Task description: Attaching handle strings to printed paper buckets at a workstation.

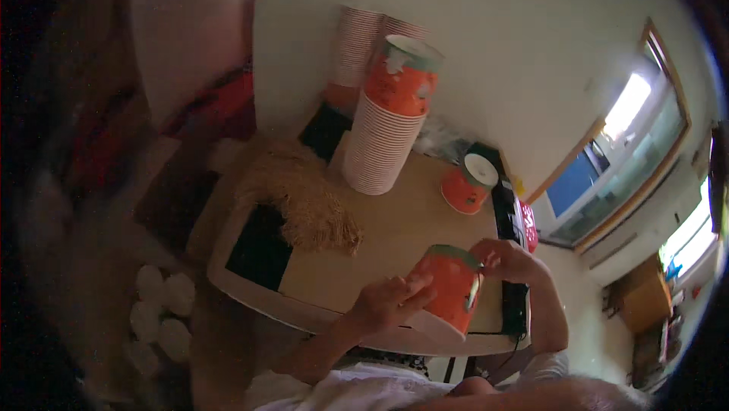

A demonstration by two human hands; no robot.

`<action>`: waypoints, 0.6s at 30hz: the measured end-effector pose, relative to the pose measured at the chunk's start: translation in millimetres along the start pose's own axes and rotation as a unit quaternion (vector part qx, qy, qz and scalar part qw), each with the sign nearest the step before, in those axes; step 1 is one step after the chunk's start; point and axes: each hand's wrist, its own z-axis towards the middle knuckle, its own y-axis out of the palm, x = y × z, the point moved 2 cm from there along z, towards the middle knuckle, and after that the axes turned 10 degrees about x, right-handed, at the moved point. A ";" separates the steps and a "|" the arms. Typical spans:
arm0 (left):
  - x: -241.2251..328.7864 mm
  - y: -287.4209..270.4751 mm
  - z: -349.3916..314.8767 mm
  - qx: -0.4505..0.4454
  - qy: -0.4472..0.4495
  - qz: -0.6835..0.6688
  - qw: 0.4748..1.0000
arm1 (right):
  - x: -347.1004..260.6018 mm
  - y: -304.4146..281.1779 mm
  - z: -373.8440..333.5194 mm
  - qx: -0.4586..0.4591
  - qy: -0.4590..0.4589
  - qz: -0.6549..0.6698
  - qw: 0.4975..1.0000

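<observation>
A half-curled left hand [383, 306] grips an orange, green-banded paper tub [449, 289], tilted at the near edge of the desk [399, 240]; the right hand [507, 259] bunches at its green end, hold unclear. Stacked tubs [383, 145] rise toward the far edge, before a pale wall [516, 54].

**Domestic-looking room used for handwork**

Premises appear to be a house room doing small-workshop duty; which it chiefly is cannot be told. Work evidence: a table [391, 240] bearing tall stacks of paper tubs [383, 145] and a bundle of brown fibre [311, 210] – one orange tub [448, 293] held at the near edge. Household evidence: a pale wall [493, 54], a wood-framed glass opening [645, 151] and a wooden cabinet [645, 299].
</observation>
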 end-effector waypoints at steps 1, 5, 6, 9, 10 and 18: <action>6.7 4.9 9.0 0.006 0.046 -0.037 0.998 | 1.6 -10.1 -25.9 0.038 -0.021 0.003 0.999; -8.5 7.0 -3.2 0.018 0.015 -0.010 1.000 | 5.2 -7.6 -13.5 0.060 -0.093 -0.011 0.994; -9.0 6.9 -4.2 0.020 0.012 -0.020 1.000 | -3.0 -12.8 -14.7 0.058 -0.084 -0.017 0.995; -20.4 14.1 6.7 -0.074 0.062 0.121 0.988 | -7.2 -26.2 -10.8 0.148 -0.026 0.026 0.988; -39.3 23.0 -5.0 0.005 -0.083 -0.034 0.996 | -16.7 -36.0 -7.2 0.189 -0.051 -0.052 0.979; -88.5 69.0 8.6 0.046 -0.306 -0.094 0.946 | 62.7 -145.4 -6.7 0.310 -0.006 -0.078 0.947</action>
